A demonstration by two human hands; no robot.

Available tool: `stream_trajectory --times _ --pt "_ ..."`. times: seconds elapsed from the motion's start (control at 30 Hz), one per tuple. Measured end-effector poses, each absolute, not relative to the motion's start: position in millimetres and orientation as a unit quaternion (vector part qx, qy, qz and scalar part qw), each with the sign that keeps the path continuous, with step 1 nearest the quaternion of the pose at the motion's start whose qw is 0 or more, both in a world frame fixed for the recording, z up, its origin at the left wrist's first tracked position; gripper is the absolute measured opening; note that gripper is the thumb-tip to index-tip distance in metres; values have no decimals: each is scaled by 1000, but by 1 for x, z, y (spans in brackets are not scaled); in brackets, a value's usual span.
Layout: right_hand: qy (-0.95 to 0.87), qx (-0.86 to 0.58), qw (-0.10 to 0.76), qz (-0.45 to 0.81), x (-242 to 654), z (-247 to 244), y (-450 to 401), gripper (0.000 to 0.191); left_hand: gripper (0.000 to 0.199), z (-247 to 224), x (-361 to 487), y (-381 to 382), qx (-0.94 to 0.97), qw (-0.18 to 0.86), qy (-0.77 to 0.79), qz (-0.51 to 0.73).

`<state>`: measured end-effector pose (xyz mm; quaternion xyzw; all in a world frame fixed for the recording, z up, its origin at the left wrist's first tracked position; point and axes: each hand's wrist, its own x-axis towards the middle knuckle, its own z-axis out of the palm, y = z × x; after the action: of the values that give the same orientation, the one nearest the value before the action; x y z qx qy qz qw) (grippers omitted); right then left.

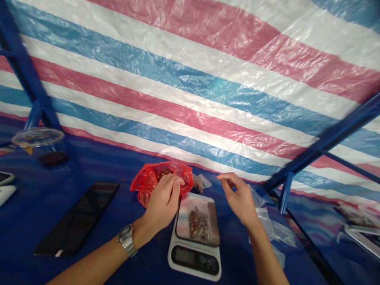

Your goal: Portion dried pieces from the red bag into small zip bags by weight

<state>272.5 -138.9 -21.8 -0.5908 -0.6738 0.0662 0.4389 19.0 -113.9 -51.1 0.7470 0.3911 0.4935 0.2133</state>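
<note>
Tho on scale (194,259), zip bag (198,223) lumpy

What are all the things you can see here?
tarp: one, striped red, white, blue, behind everything
table: one, blue, underneath
scale: one, white, front middle
small bag: one, clear, brown bits, on scale
red bag: one, red, behind scale
clear bags: several, clear, right of scale
phone: one, black, left of scale
tub: one, clear, far left
watch: one, silver, on left wrist
left hand: one, on red bag
right hand: one, raised, empty
</note>
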Motion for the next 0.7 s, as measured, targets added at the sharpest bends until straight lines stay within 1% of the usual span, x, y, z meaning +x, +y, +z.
stream_trajectory --times 0.07,0.2,0.37,0.53,0.6,0.7 --pt "-677 -588 442 40 278 -26 -134 22 34 -52 19 -113 778 215 375 456" --pt "-702 -573 421 35 280 -32 -129 25 28 -58 19 -104 819 197 388 375" --pt "-701 -561 441 10 278 -27 -133 25 28 -67 17 -93 824 177 407 351" --pt "-692 -541 478 -19 273 -14 -142 24 28 -70 17 -90 826 178 390 366" --pt "-702 -534 471 -7 270 -10 -145 23 26 -68 17 -92 820 169 389 384" --pt "-732 -521 438 30 266 -9 -149 22 25 -63 17 -96 811 146 388 413"
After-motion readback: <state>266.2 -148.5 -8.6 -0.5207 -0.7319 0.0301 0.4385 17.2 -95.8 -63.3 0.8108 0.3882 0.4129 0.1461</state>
